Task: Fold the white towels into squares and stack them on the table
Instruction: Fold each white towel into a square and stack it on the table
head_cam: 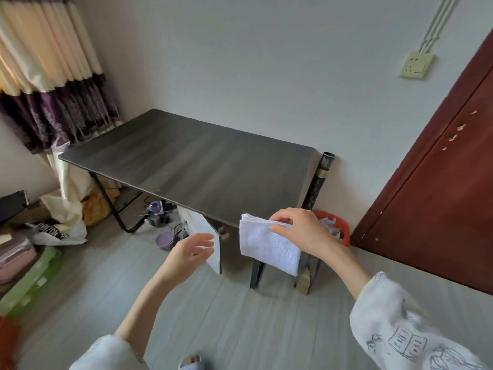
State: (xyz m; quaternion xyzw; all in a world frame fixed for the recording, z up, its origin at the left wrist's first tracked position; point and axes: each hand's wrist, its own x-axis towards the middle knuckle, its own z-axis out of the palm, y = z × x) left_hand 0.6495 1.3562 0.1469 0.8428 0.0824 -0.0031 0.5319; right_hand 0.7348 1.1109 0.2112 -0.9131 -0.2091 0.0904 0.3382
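Towel (269, 244), white and already folded into a thick rectangle, hangs in the air just off the near right corner of the counter (186, 161), at about 5 o'clock from the middle of the dark top. It touches nothing but the right hand (298, 231), which pinches its upper right edge between thumb and curled fingers, so that grip is clamped on the cloth and the rest of the towel droops down and toward the left. The layered folds show along the top edge (how many layers, I cannot tell).

The left hand (192, 252) floats at 9 o'clock from the towel, near it but apart, palm turned toward the cloth, fingers loosely spread and holding nothing; its grip is apart. Both forearms come out of pale sleeves (405, 335) printed with small line drawings.

The counter stands against a grey wall, its wood-grain top dark. At its 3 o'clock end a dark tube (318, 180) leans upright against the wall, and below that an orange bin (340, 228) sits on the floor, partly hidden by the right hand. Under the counter lie a purple bowl (165, 240) and some tangled cables. At 9 o'clock a cream and purple curtain (48, 76) hangs, and at far right stands a red-brown door (440, 196).
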